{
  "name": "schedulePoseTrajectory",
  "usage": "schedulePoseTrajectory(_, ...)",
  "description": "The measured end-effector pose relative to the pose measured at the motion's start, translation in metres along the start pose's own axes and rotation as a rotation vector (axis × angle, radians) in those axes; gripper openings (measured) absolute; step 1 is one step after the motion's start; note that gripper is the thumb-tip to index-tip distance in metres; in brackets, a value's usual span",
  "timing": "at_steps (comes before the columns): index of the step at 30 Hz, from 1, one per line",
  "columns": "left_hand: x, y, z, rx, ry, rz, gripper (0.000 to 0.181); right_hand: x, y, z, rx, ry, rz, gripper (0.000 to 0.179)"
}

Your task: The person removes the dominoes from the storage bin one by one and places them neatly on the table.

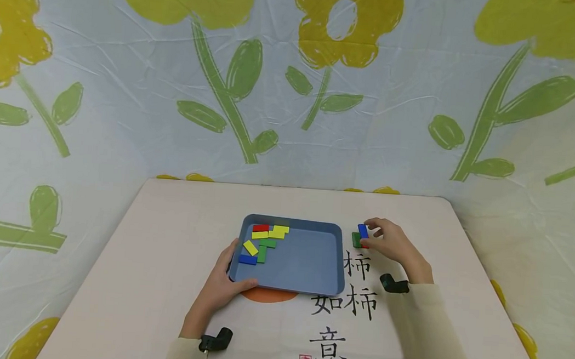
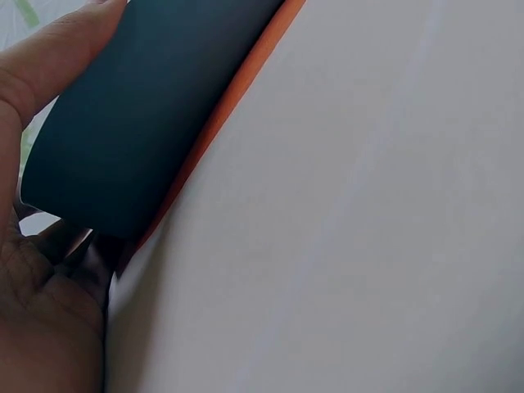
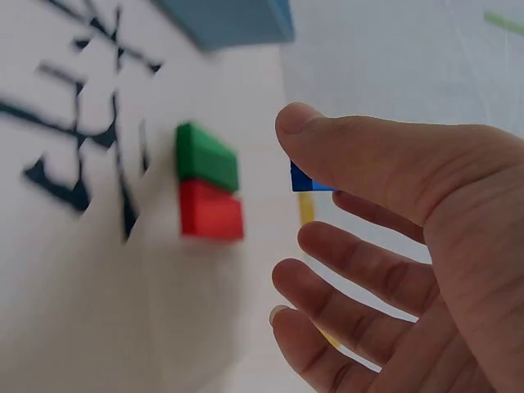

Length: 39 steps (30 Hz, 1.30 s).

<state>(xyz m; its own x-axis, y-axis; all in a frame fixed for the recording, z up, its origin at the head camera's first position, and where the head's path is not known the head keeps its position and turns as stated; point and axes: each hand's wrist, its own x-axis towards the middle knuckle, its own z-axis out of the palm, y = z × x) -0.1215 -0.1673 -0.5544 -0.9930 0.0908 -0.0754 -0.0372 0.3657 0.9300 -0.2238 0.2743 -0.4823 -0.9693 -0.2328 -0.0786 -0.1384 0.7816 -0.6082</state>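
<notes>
At the left end of a blue-grey tray [image 1: 305, 288], my left hand [image 1: 220, 282] grips the edge, thumb along the front rim near the corner. In the left wrist view, the fingers go under the tray [image 2: 123, 123]. My right hand [image 1: 392, 242], to the right of the tray, pinches a blue block [image 1: 362, 229] between thumb and forefinger. In the right wrist view the thumb covers most of that blue block [image 3: 304, 180]; the other fingers are loosely bent. Below it on the table, a green block [image 3: 205, 160] and a red block [image 3: 211, 211] lie side by side.
Inside the tray's left half lie a red block [image 1: 261, 228], several yellow blocks [image 1: 251, 247], two green blocks [image 1: 261, 254] and a blue block [image 1: 248, 259]. Under the tray is a cloth with black brushed characters [image 1: 328, 349] and an orange shape [image 1: 269, 295]. A flowered curtain [image 1: 370, 124] surrounds the table.
</notes>
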Motion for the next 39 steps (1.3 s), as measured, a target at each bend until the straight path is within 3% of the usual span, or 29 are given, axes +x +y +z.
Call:
schedulePoseTrajectory(18, -0.001, 0.001, -0.002, -0.007, -0.007, 0.001, 0.114, -0.010, 0.031, 0.009, -0.009, 0.009, 0.128, 0.057)
schedulePoseTrajectory(39, -0.001, 0.002, 0.000, 0.004, -0.004, 0.003, 0.113, -0.006, 0.035, 0.006, -0.050, 0.000, 0.075, 0.051)
